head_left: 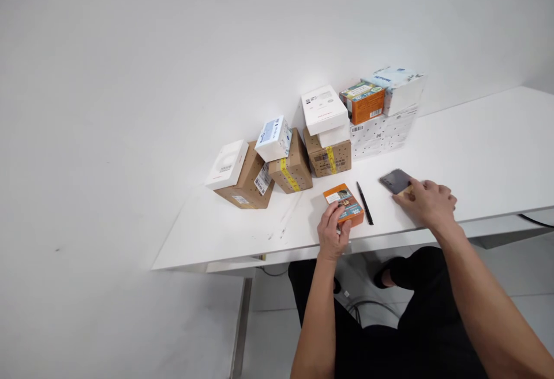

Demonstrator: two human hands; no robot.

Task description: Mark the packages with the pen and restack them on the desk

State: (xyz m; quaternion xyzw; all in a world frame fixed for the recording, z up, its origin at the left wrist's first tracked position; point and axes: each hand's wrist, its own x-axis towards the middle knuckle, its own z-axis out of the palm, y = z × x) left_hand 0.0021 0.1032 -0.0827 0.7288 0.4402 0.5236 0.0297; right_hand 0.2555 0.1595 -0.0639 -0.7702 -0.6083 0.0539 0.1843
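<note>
My left hand grips the near left side of a small orange box with a picture and print on top. The box rests on the white table close to its front edge. To the right of the box lies a slim black pen. My right hand has its fingers closed on the near right end of a dark grey smartphone, which lies back side up with its camera lenses at the far left. A small yellowish patch shows at the fingertips; I cannot make out what it is.
Along the wall, brown cartons with yellow tape carry smaller boxes, among them a white box. Further right, an orange box and a pale blue tissue pack sit on a white dotted carton. Cables lie on the floor.
</note>
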